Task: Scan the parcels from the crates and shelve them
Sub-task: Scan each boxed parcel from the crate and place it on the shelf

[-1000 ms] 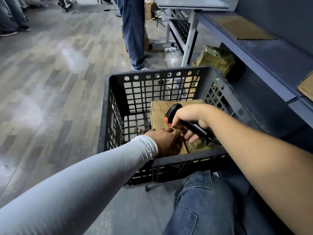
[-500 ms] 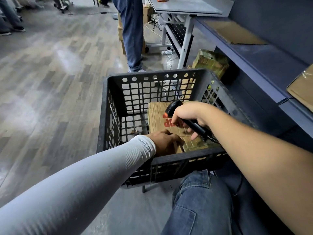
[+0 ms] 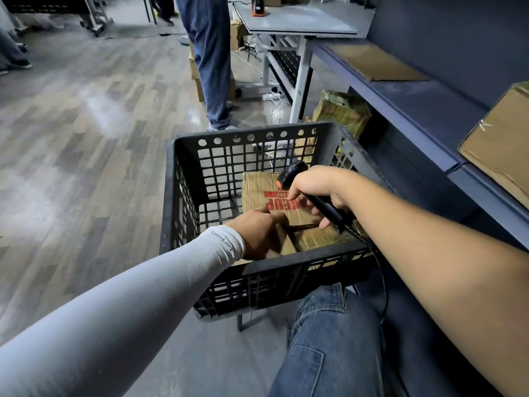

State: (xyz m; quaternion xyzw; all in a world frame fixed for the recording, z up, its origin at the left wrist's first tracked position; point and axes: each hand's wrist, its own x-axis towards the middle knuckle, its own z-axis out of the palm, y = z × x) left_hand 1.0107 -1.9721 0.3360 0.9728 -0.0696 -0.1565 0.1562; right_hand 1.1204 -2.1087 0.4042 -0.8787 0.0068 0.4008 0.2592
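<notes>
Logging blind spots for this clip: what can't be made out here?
Head view only:
- The left hand fingertips: curled over a small parcel, so the grip is unclear.
- Printed box lettering: partly covered by the right hand and scanner.
- Crate contents below the near rim: hidden.

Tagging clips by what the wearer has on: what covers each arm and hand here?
The left arm wears a long white ribbed sleeve ending at the wrist, with small grey lettering on the cuff. The right arm is bare. Both hands are ungloved; no rings or watch show.
</notes>
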